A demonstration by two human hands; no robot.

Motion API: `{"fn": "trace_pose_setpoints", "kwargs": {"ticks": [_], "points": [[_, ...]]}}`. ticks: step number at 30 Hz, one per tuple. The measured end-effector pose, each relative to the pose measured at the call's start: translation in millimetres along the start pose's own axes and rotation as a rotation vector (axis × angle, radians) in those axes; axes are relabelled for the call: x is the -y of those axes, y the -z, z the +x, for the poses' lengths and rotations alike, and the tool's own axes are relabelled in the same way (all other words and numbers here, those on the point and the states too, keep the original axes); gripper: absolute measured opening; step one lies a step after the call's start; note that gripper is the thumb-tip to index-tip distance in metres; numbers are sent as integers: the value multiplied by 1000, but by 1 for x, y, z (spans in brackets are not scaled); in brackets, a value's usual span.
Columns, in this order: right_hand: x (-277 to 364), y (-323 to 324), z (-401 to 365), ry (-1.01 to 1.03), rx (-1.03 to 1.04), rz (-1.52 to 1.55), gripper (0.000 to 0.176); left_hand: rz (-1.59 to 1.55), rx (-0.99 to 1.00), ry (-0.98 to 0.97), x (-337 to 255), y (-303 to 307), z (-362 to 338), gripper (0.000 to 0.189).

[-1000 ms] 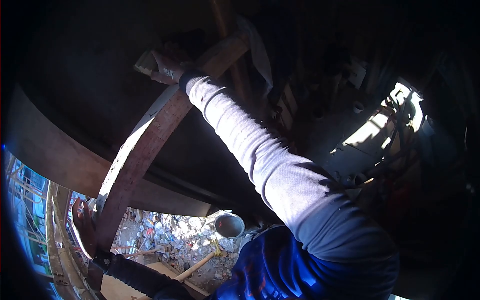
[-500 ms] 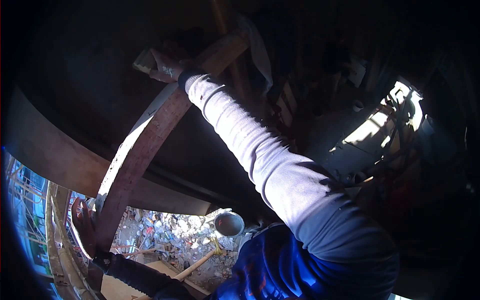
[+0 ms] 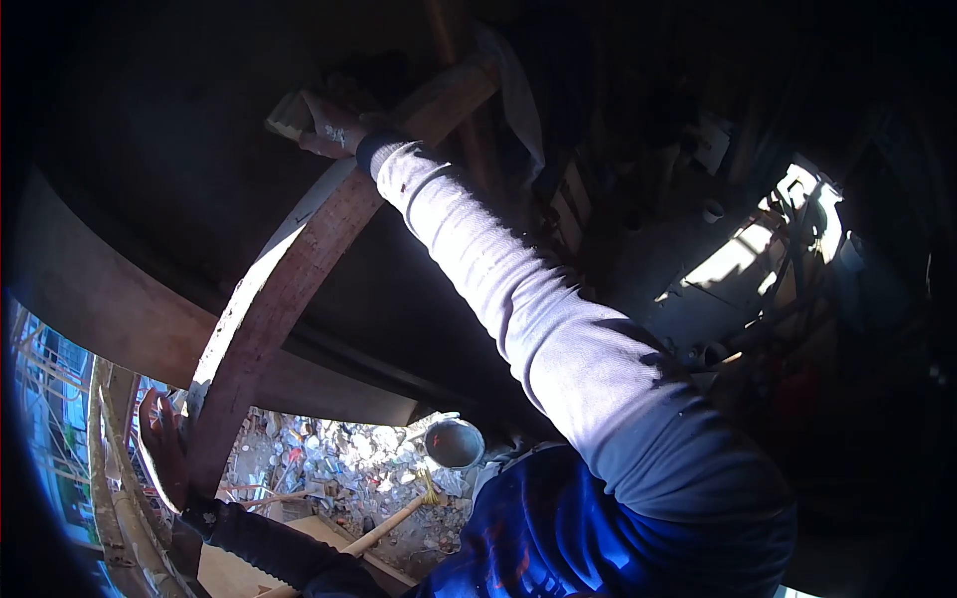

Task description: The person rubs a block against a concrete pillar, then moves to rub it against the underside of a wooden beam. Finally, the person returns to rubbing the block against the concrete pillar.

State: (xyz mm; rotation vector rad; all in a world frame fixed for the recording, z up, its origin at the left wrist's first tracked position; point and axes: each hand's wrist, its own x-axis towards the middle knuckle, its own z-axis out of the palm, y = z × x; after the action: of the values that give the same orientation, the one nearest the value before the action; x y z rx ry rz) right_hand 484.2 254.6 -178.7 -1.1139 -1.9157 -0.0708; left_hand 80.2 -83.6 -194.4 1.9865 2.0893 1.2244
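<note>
My right hand [image 3: 337,128], at the end of the light sleeve, is closed on a pale block-like object [image 3: 290,116] against the dark surface at the upper left. A long wooden beam [image 3: 299,261] passes beneath that wrist, running from the upper middle to the lower left. Beside the beam's lower end is my left hand [image 3: 162,448], its fingers apart and pointing up, with the palm side near the wood. Whether it touches the beam is hard to tell.
Rubble [image 3: 329,458] covers the ground below, with a round bucket [image 3: 454,444] on it. A broom [image 3: 389,525] lies at the bottom. Wooden poles [image 3: 118,478] stand at the left. A pale cloth [image 3: 518,105] hangs near the beam's top.
The view has shifted very slightly. Both hands keep nearly the same places, with the right hand still on the pale object.
</note>
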Motion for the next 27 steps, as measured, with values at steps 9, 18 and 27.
{"fn": "trace_pose_setpoints", "kwargs": {"ticks": [9,18,27], "points": [[8,27,-5,-45,196,85,71,-77,27,139,-27,-1,-2,46],[5,20,-1,-65,204,68,76,-86,5,111,-24,-4,-2,45],[5,21,-4,-32,167,45,77,-58,24,158,-32,-2,-1,45]]}}
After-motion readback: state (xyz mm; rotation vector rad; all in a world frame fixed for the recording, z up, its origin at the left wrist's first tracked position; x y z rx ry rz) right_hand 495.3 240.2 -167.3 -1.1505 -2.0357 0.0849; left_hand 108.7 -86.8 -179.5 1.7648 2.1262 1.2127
